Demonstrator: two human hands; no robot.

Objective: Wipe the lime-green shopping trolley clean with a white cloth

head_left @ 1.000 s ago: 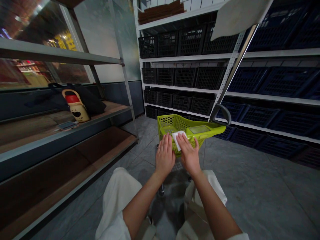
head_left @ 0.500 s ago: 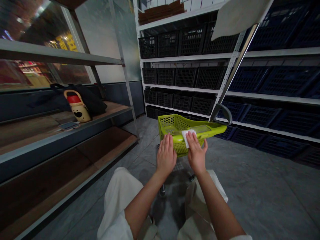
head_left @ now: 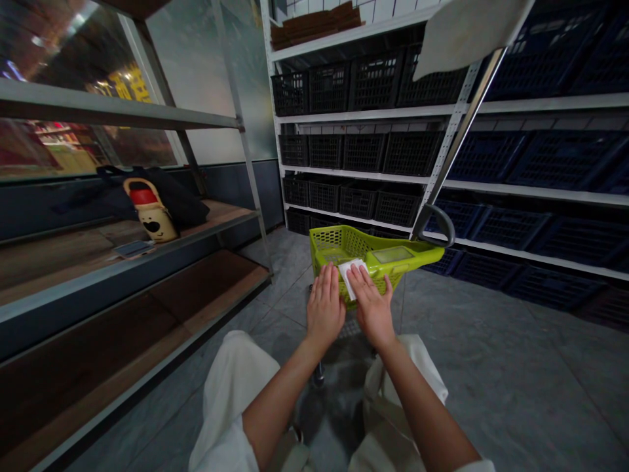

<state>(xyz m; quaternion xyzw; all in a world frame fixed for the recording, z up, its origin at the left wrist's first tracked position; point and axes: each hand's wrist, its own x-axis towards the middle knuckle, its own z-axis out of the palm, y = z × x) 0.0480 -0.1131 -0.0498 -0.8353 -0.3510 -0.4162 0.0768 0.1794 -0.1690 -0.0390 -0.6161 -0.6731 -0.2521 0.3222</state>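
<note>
Both hands are out in front of me at the near rim of the green basket (head_left: 361, 252), which sits on a wheeled frame on the tiled floor. My left hand (head_left: 324, 307) lies flat and open against the basket's near wall, fingers straight and together, gripping nothing. My right hand (head_left: 372, 307) is also spread flat, its fingertips pressing a small white cloth (head_left: 350, 274) onto the rim; it pins the cloth, not pinches it.

I judge the cloth light, soft and limp, so it will bunch or slide unless pressed with flat fingers. I judge the basket to be light, stiff plastic mesh, and on its wheels it could roll away under a push; the solid rim or the black handle (head_left: 439, 223) looks the surest place to hold.

On the left shelf (head_left: 147, 252) stand a bear-faced bottle (head_left: 150, 210) and a dark bag (head_left: 181, 196)
</note>
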